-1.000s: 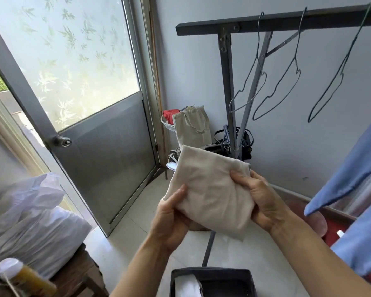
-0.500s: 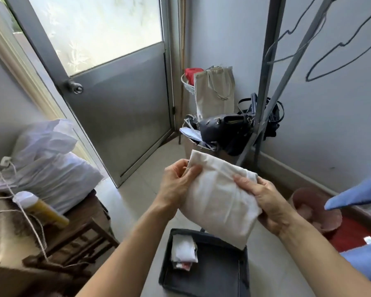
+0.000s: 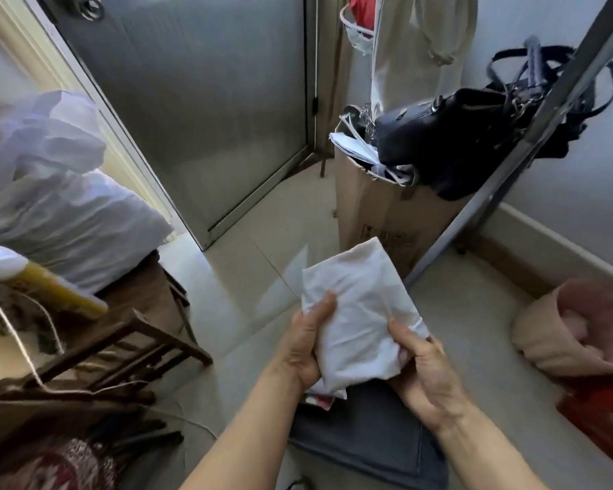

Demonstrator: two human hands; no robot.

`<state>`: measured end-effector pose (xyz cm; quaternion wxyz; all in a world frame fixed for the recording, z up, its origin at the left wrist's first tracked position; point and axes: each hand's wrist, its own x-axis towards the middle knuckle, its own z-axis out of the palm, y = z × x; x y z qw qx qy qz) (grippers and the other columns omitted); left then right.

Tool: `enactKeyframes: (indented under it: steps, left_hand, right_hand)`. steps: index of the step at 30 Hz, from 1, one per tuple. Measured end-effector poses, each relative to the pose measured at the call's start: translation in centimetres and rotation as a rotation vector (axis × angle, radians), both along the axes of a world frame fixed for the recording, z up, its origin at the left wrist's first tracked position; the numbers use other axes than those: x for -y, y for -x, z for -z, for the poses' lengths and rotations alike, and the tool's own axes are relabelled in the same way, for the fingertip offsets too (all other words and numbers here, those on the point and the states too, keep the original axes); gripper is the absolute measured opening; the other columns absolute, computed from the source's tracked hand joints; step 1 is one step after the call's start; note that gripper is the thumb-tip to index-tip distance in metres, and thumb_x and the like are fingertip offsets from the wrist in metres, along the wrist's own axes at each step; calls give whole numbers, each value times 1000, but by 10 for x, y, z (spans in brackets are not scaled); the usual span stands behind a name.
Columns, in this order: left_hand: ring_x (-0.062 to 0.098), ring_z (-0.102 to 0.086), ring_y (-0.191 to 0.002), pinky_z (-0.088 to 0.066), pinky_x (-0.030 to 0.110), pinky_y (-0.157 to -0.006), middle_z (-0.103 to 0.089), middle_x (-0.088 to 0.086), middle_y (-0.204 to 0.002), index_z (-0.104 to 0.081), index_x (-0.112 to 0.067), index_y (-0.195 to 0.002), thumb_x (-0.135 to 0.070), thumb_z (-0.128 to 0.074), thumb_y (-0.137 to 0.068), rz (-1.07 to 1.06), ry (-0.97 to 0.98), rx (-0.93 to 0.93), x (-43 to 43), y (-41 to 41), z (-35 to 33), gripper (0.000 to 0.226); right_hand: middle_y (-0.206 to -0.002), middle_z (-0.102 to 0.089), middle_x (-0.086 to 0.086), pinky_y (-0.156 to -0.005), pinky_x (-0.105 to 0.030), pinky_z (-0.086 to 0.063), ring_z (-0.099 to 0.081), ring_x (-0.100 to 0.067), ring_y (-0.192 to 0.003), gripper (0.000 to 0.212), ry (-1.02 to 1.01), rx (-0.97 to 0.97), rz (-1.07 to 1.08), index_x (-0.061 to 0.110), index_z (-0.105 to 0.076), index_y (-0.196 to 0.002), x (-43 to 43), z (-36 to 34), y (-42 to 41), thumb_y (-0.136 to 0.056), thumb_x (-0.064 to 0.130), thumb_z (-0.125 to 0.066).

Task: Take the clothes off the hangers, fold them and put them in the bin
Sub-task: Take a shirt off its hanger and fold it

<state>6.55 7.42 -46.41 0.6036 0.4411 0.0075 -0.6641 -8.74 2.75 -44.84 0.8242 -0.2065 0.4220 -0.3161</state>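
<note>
Cream-white cotton, creased and matte: we logged the folded cloth (image 3: 360, 313) as a thick, roughly rectangular bundle with one corner pointing toward 12 o'clock. It was held in the air just below frame centre, directly above the bin (image 3: 365, 440).

The left hand (image 3: 307, 351) gripped the bundle's 9 o'clock edge, its thumb lying on top of the fabric and the fingers hidden beneath. The right hand (image 3: 422, 371) gripped the 4 o'clock edge, thumb pressed into the wrinkles and fingers curled under. Both hands were closed on the cloth.

The bin sat on pale floor tiles at 6 o'clock, dark grey and straight-sided with soft-looking walls. Inside it, at the cloth's lower edge, a small white and red garment (image 3: 324, 399) showed.

At 1 o'clock stood a brown cardboard box (image 3: 372, 213), a glossy black handbag (image 3: 436, 143) slumped on top. A grey metal rack leg (image 3: 482, 203) ran diagonally beside it. At 9 o'clock a crinkled white plastic sack (image 3: 61, 206) rested on dark wooden furniture (image 3: 128, 344), with a yellow bottle (image 3: 55, 290) close by. A pinkish round tub (image 3: 545, 334) sat at 3 o'clock.
</note>
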Motion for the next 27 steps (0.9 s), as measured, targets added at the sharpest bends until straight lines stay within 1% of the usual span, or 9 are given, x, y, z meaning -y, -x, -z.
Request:
enactKeyframes:
  steps: [2, 5, 7, 11, 14, 18, 22, 24, 27]
  left_hand:
    - [38, -66, -108, -56, 51, -88, -69, 21, -117, -59, -4, -127, -25, -74, -79, 27, -77, 100, 3, -13, 41, 55]
    - [35, -69, -103, -55, 49, -89, -72, 17, -111, -62, -8, -119, -23, -75, -76, 108, -113, 189, -1, -26, 84, 47]
    - [34, -70, -102, -56, 47, -88, -72, 16, -111, -62, -9, -120, -22, -77, -78, 166, -140, 231, -2, -31, 118, 46]
    - [35, -69, -104, -56, 48, -88, -71, 17, -113, -61, -9, -124, -20, -73, -84, 222, -201, 210, -5, -32, 196, 43]
    - [30, -70, -100, -58, 43, -84, -73, 11, -110, -61, -14, -123, -27, -71, -87, 178, -328, 260, -13, -28, 263, 39]
    - [22, -65, -93, -56, 33, -72, -61, 0, -112, -43, -25, -134, -21, -62, -93, 200, -485, 493, -24, -21, 342, 45]
    - [23, -62, -79, -51, 32, -67, -66, 18, -102, -57, -25, -102, -7, -49, -95, 286, -478, 627, -26, -21, 401, 20]
    - [15, -59, -83, -47, 21, -65, -65, 10, -102, -62, -20, -92, -7, -46, -97, 298, -474, 689, -18, -22, 424, 21]
    - [3, -54, -89, -42, 16, -64, -58, -9, -103, -62, -22, -105, -8, -47, -95, 279, -492, 733, -2, -24, 450, 23]
  right_hand:
    - [-121, -67, -17, -90, -41, -56, -66, -30, -109, 56, -32, -22, -84, 2, -58, -128, -1, 38, 2, -76, 10, -74]
    - [-120, -68, -17, -95, -45, -49, -66, -31, -109, 79, -100, -38, -231, 6, -71, -114, 3, 82, 7, -44, 32, -95]
    - [-114, -71, -15, -98, -47, -45, -68, -31, -106, 76, -123, -113, -312, 11, -77, -102, 9, 117, 3, -35, 42, -96]
    - [-109, -72, -17, -95, -47, -51, -69, -33, -102, 52, -128, -322, -335, 6, -65, -119, 18, 198, -10, -74, 28, -81]
    - [-104, -74, -11, -83, -40, -56, -71, -30, -97, 32, -101, -453, -247, 11, -64, -117, 12, 266, -11, -86, 18, -68]
    - [-101, -74, -10, -84, -45, -56, -69, -32, -95, 20, -151, -598, -221, 11, -63, -113, -3, 350, -8, -94, 11, -58]
    - [-98, -73, -14, -73, -44, -56, -69, -35, -90, 25, -173, -700, -264, 7, -62, -111, -5, 415, -12, -92, 0, -48]
    - [-102, -72, -12, -74, -44, -57, -69, -33, -92, 26, -153, -716, -278, 10, -61, -113, 3, 438, -17, -92, 0, -49]
    - [-112, -69, -8, -86, -50, -56, -68, -30, -98, 31, -89, -725, -298, 16, -57, -121, 20, 470, -29, -94, 3, -52]
